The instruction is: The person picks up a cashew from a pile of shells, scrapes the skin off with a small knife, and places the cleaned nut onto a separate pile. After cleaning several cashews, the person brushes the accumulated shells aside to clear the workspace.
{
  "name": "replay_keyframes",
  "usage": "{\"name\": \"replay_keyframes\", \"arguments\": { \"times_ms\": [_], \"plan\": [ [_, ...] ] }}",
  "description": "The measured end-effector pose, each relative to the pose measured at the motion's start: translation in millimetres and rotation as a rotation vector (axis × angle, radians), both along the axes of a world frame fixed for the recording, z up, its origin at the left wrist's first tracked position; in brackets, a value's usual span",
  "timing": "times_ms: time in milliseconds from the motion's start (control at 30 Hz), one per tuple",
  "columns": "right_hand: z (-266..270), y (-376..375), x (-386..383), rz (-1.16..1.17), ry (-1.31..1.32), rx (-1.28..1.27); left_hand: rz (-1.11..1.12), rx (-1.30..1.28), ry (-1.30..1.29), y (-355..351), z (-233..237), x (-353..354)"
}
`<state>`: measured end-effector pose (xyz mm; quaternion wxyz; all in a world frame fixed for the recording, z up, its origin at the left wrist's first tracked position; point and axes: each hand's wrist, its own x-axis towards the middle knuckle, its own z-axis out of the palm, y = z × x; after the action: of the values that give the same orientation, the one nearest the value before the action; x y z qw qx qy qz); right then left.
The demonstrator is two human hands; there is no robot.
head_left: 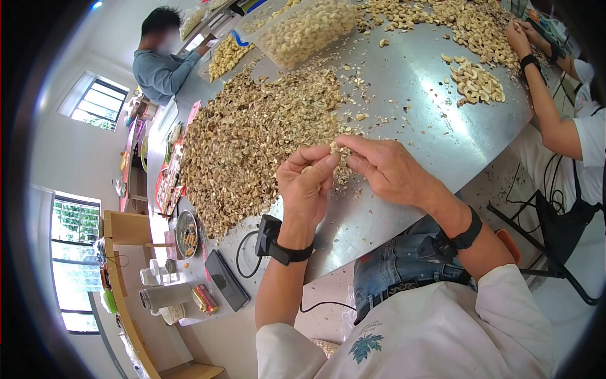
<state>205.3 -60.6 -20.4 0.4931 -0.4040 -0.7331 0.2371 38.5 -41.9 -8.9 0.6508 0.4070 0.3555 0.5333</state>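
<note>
Both my hands meet over the steel table (410, 95), just in front of a big heap of brown cashew husks (252, 132). My left hand (307, 183) is curled around a pale cashew nut, of which a bit shows near the thumb. My right hand (382, 167) pinches a small cashew (335, 149) at the fingertips, touching the left hand's fingers. Each wrist wears a black band.
A clear bin of peeled cashews (303, 28) stands at the far side. A co-worker's arm (546, 95) reaches over a small pile of cashews (478, 82) at right. Another person in blue (161, 63) sits at the far end. A black device (226, 280) and a metal dish (187, 234) lie at left.
</note>
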Motion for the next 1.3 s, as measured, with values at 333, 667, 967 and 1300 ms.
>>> {"name": "replay_keyframes", "arguments": {
  "times_ms": [333, 667, 967, 1300],
  "plan": [
    [-3.0, 0.9, 2.7, -0.028, -0.063, 0.080, 0.027, -0.003, 0.043, -1.7, 1.0, 2.0],
    [3.0, 3.8, 6.8, -0.066, -0.241, 0.132, 0.021, -0.039, 0.050, -0.4, 3.2, 1.5],
    [-5.3, 10.1, 16.2, -0.102, -0.062, -0.050, 0.008, 0.032, 0.109, -0.2, -0.7, 0.9],
    [9.7, -1.1, 13.1, 0.029, -0.125, -0.066, 0.030, 0.173, 0.262, -3.5, 2.4, 9.3]
  ]
}}
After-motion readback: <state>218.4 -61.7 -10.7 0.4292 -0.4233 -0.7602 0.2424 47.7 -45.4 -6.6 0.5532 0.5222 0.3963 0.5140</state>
